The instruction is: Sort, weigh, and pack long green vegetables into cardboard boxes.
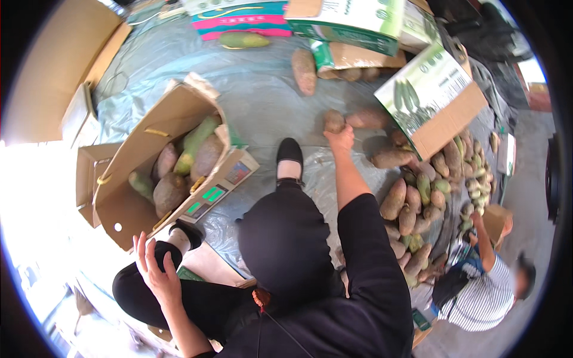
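Note:
My right hand (341, 142) reaches forward over the ground sheet, its fingers closed round a brown oblong fruit (334, 120) seen nearly end-on. Beside that fruit lies a longer reddish-brown one (369, 118). My left hand (156, 275) hovers above my bent left knee, fingers spread, holding nothing. Just ahead of it, an opened cardboard box (156, 132) holds several large brown and green oblong fruits (173, 192). The box rests on or against a digital scale (216, 192) with lit green digits. The fruit's exact kind I cannot tell.
A big pile of similar fruits (412, 200) spreads at the right. A white-and-green printed carton (427, 98) tilts over its far end. More cartons (352, 21) stand at the back. A person in a striped shirt (477, 298) works at the lower right. Plastic sheeting (256, 89) covers the ground.

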`<state>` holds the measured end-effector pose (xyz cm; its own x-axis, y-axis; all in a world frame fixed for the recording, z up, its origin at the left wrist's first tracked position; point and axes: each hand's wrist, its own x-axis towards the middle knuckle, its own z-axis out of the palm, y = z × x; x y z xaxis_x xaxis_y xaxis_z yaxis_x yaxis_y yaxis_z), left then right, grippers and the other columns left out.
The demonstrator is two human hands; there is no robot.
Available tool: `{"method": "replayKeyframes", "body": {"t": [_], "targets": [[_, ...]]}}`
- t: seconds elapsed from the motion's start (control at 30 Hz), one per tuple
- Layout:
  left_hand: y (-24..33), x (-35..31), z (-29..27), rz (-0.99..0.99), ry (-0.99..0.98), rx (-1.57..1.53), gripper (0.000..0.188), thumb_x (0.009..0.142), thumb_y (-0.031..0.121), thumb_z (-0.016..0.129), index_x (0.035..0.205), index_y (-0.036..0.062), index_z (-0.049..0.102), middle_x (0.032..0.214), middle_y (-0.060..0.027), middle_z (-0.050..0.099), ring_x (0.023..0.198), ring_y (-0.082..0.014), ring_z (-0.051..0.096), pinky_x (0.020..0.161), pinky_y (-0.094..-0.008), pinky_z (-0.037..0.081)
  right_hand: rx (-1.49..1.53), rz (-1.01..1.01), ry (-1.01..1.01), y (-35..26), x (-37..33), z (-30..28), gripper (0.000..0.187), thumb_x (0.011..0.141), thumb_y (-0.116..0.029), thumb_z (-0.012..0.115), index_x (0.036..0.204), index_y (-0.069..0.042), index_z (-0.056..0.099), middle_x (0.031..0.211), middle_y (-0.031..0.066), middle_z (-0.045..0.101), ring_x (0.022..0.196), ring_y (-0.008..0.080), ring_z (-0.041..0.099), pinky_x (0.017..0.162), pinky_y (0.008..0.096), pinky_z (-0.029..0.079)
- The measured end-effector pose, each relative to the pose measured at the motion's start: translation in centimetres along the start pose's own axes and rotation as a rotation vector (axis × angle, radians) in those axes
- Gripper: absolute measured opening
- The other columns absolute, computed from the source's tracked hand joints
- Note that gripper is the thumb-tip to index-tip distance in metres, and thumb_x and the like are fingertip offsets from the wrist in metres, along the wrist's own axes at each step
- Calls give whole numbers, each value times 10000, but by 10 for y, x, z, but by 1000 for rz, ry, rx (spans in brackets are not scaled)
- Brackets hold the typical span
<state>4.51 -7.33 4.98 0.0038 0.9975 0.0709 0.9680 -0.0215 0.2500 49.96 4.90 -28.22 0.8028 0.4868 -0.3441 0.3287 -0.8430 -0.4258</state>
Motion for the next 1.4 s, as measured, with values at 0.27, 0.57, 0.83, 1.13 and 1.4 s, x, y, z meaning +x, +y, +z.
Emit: {"method": "replayKeyframes", "body": {"t": [0.27,0.57,0.83,1.13,1.4], "targets": [[5,5,-10,-117,0,-66,315,768,-22,628,1080,0,589,1316,-153,510,1304,-373,414,1063,-453,352,685,291,-460,12,7,-14,734,628,-253,844,1258,-107,497,1086,37,592,938,203,567,793,388,423],[-1,4,-13,-22,62,-124,322,745,-21,648,1061,20,599,1249,-137,525,1258,-369,447,1049,-467,358,806,-127,-675,-75,-54,-139,690,647,-174,817,1259,-85,510,1119,34,588,973,161,543,818,331,404],[-5,3,-16,48,106,-110,321,751,21,662,1065,53,605,1233,-105,525,1253,-330,451,1087,-516,273,681,-823,-824,-229,-167,-252,732,646,-117,793,1294,-13,470,1194,85,578,1077,216,576,885,338,469],[-13,1,-18,67,196,-149,322,759,21,648,1075,67,611,1201,-92,543,1235,-315,467,1078,-513,281,-23,-1491,-694,-303,-262,-179,730,603,-283,814,1239,-50,542,1155,162,608,1044,319,594,891,380,478],[-15,-1,-16,73,256,-176,279,783,46,635,1061,60,614,1175,-102,562,1219,-315,481,1056,-504,311,302,-1406,-523,-293,-260,-147,505,721,-344,745,1114,-42,653,1064,161,671,966,295,641,851,371,495]]}}
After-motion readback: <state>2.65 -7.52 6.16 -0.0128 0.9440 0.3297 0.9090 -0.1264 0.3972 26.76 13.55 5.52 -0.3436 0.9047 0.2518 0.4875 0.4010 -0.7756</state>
